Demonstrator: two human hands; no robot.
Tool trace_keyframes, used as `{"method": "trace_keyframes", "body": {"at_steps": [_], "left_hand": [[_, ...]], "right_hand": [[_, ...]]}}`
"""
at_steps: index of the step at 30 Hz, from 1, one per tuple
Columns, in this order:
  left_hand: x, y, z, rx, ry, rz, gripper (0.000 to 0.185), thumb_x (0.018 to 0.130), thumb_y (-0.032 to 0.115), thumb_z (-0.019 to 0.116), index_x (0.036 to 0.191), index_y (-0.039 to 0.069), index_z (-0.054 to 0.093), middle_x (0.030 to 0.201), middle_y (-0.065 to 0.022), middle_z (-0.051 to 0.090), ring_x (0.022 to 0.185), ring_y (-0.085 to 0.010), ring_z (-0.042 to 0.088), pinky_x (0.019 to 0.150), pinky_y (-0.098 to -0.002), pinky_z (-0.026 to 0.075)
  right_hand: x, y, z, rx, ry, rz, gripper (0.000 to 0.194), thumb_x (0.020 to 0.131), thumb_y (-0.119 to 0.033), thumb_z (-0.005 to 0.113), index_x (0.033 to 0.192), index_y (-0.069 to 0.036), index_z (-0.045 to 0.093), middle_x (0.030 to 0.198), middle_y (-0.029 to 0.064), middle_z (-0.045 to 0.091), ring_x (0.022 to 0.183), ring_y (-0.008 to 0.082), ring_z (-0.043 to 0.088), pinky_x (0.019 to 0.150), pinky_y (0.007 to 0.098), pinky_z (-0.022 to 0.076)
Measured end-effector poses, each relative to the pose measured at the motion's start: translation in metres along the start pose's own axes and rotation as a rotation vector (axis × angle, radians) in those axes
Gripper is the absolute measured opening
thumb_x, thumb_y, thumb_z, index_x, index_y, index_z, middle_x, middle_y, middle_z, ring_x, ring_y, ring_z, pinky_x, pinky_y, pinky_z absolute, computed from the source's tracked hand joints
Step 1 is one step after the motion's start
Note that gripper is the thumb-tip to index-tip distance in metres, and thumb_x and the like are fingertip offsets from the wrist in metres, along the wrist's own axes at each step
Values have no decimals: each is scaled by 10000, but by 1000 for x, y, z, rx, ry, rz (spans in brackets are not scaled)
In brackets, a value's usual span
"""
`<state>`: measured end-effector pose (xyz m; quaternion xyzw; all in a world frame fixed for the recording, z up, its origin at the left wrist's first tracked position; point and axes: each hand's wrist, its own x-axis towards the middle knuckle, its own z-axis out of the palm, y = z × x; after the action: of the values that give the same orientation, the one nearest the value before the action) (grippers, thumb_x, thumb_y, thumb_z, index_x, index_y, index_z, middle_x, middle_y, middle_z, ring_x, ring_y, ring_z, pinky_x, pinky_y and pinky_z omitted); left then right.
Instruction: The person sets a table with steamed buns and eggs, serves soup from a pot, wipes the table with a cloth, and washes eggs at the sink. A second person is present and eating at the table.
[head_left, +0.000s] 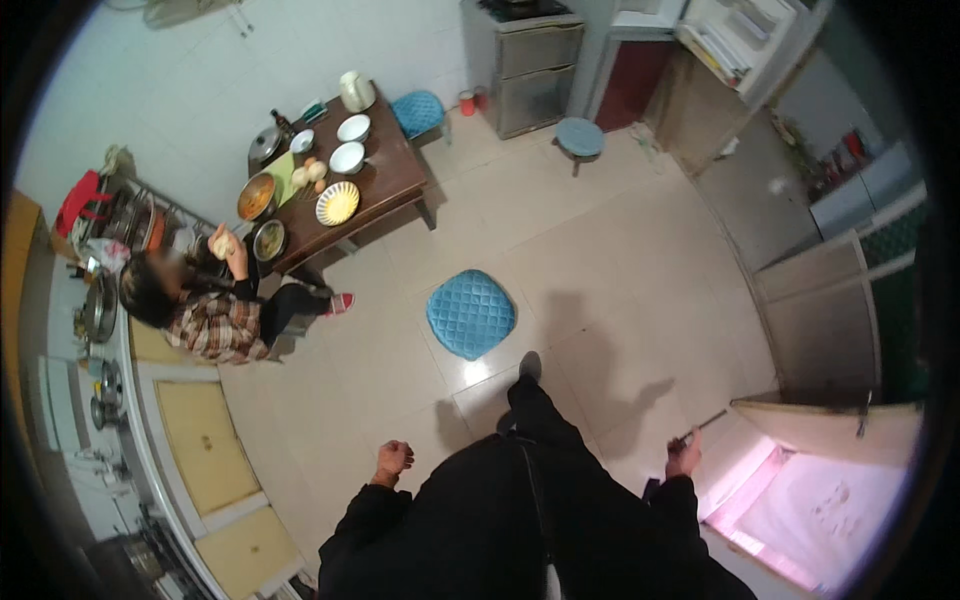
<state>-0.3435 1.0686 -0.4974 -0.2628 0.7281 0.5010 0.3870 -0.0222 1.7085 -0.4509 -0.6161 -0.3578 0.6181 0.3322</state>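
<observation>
My left hand (394, 458) hangs at my left side with its fingers curled; whether it holds anything small I cannot tell. On my right, my right hand (684, 453) grips a thin dark stick-like object (711, 424), its tip pointing up and right. A stool with a blue quilted cover (471, 313) stands on the tiled floor in front of my feet. Farther off to the left is a dark wooden table (382, 187) bearing white bowls (347, 157), a striped dish with yellow contents (337, 203), a metal bowl of reddish food (256, 196), eggs and a pale electric kettle (356, 91).
A person in a plaid shirt (217, 326) sits at the table's left end, holding pale food. A counter with yellow cabinets (206, 442) runs along the left. A small blue stool (579, 137) and an open fridge door (739, 45) stand far right; a door (832, 431) is near right.
</observation>
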Motion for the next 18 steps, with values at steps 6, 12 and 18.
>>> {"method": "trace_keyframes", "body": {"at_steps": [6,12,18], "left_hand": [[-32,44,13,-167,130,-30,221,1001,211,540,941,12,614,846,-127,700,669,-226,686,572,-346,568],[-46,52,34,-292,181,-126,195,993,197,550,952,16,611,820,-105,688,640,-197,659,560,-334,551],[-19,65,14,-134,162,63,174,961,169,569,909,10,619,796,-106,676,626,-204,652,550,-337,544]], "right_hand": [[45,-50,258,36,-219,153,369,849,-315,764,824,-69,490,705,59,534,620,189,568,539,331,475],[34,-59,412,-178,-507,75,373,852,-309,763,861,-71,476,723,60,537,621,187,575,552,324,478],[-17,-54,507,-357,-524,75,389,843,-337,761,902,-63,490,745,45,518,655,188,575,581,326,488]]}}
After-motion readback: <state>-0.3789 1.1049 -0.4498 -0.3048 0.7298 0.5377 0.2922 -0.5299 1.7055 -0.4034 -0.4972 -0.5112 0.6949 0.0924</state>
